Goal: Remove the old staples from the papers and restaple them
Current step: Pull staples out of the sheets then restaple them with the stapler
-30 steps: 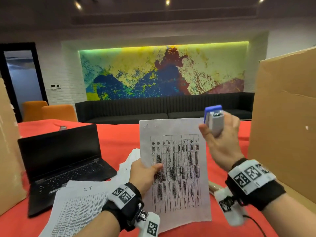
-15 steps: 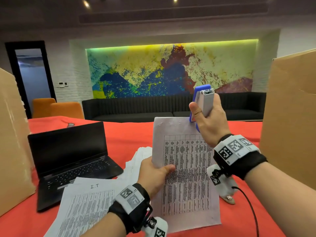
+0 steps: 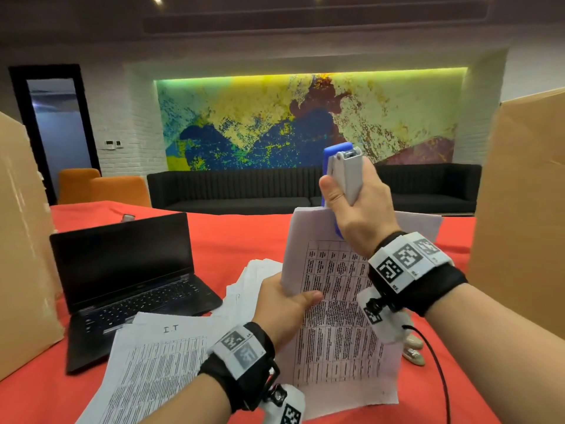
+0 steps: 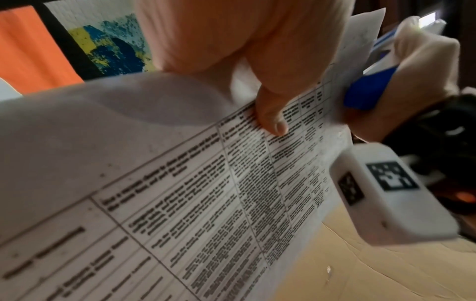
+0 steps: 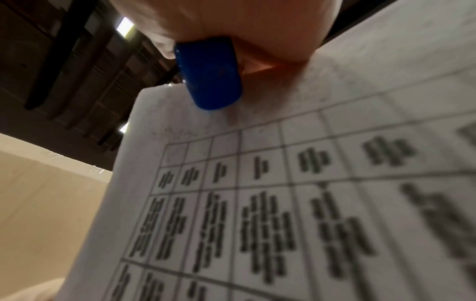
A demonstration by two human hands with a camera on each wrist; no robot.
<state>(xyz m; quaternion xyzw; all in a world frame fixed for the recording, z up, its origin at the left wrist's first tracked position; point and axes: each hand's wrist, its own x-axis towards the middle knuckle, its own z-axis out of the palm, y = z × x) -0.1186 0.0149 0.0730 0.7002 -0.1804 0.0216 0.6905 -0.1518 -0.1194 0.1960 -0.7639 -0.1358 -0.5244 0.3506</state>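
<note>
Holding a set of printed papers upright at the centre of the head view, the left hand pinches the sheets at their left edge, thumb pressed on the printed table and fingers behind. The right hand, just above it, is curled tight around a blue and grey stapler, thumb on its grey side. The stapler's blue end sits over the top edge of the papers, near their upper left corner; the right wrist view shows that blue tip touching the page just above the table grid. Whether the stapler's mouth has bitten the sheets cannot be told.

At the lower left of the head view a loose pile of more printed sheets lies on the red desk, partly overlapping an open black laptop. Brown cardboard panels stand at the left and right edges of the frame. A small beige object lies on the desk, just right of the held papers' lower edge.
</note>
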